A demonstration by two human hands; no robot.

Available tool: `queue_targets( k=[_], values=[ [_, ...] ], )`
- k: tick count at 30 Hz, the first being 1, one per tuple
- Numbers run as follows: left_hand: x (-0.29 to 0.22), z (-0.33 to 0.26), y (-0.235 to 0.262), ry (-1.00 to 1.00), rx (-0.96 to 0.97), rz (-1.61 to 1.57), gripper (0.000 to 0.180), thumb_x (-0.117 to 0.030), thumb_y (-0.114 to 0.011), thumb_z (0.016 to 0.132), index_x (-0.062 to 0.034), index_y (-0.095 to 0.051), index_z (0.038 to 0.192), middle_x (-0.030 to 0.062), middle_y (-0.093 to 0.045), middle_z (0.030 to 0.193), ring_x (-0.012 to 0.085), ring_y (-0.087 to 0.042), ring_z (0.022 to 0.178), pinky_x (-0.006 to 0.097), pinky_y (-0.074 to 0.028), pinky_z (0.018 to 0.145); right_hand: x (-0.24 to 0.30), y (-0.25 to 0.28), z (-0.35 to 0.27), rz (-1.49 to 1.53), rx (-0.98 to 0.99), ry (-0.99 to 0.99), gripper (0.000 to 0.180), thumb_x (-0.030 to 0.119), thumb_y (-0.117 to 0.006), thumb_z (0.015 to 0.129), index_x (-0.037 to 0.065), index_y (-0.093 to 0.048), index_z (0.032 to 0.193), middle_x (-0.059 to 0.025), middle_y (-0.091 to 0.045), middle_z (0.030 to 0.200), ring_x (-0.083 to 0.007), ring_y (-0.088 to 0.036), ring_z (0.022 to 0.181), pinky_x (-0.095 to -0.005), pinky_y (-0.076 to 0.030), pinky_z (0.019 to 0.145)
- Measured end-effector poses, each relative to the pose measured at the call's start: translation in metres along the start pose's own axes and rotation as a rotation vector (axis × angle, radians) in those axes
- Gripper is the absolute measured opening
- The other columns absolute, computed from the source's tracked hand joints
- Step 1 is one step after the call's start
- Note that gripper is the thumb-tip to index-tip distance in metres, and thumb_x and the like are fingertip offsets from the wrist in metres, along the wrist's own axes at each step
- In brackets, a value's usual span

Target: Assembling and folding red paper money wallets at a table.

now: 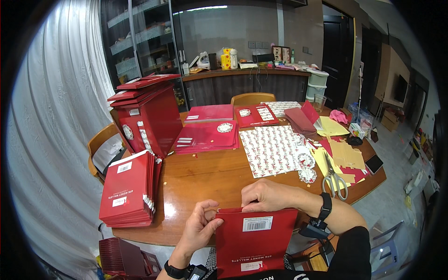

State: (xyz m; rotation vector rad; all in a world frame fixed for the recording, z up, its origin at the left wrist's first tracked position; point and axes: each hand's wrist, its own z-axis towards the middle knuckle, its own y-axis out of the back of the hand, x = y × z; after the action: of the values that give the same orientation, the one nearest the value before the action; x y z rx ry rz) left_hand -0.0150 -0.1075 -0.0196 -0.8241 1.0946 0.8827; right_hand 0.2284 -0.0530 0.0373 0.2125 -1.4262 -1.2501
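Note:
A flat red cardboard packet [254, 242] with a white barcode label stands upright at the table's near edge, close to my body. Its top edge is slightly parted. My left hand [198, 226] is closed on the packet's upper left corner, thumb on the front face, the other fingers partly behind it. Curled over the top edge is my right hand [266, 196], its fingertips dipping into the opening and partly hidden. To the left lies a thick stack of similar red packets [126, 186], their labelled faces up.
A tall red box pile [154, 114] stands behind the stack. Flat red sheets [207, 135], patterned paper [268, 151], grey-handled scissors [335, 182], yellow paper [333, 127] and a phone [374, 164] lie across the table. More red packets [123, 256] sit below the table at left.

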Motion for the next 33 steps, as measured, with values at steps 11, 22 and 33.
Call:
queue_targets(
  k=[11,22,33],
  values=[
    [0.006,0.003,0.001,-0.070,0.005,0.191,0.030,0.004,-0.058,0.091,-0.0016,-0.051,0.119,-0.0038,-0.055,0.080,0.0020,-0.049,0.070,0.016,-0.041,0.061,0.010,0.001,-0.001,-0.111,-0.020,0.033,0.020,0.015,-0.066,0.084,-0.002,-0.061,0.075,-0.0140,-0.059,0.071,-0.0317,-0.060,0.069,-0.0389,-0.047,0.061],
    [0.003,0.005,-0.002,-0.023,-0.005,0.069,0.031,0.003,-0.059,0.090,-0.0026,-0.050,0.119,-0.0039,-0.055,0.080,0.0012,-0.046,0.069,0.016,-0.039,0.060,0.010,-0.005,0.011,-0.103,-0.031,0.026,0.022,0.018,-0.067,0.086,-0.001,-0.064,0.075,-0.0118,-0.060,0.068,-0.0292,-0.060,0.063,-0.0371,-0.046,0.057],
    [0.005,0.002,-0.001,-0.033,-0.015,0.190,0.024,0.005,-0.059,0.089,-0.0032,-0.055,0.112,-0.0048,-0.053,0.076,0.0017,-0.047,0.067,0.017,-0.039,0.059,0.017,-0.007,0.006,-0.229,-0.032,0.108,0.021,0.017,-0.066,0.084,-0.001,-0.060,0.075,-0.0145,-0.059,0.076,-0.0342,-0.060,0.073,-0.0407,-0.049,0.065]
  ],
)
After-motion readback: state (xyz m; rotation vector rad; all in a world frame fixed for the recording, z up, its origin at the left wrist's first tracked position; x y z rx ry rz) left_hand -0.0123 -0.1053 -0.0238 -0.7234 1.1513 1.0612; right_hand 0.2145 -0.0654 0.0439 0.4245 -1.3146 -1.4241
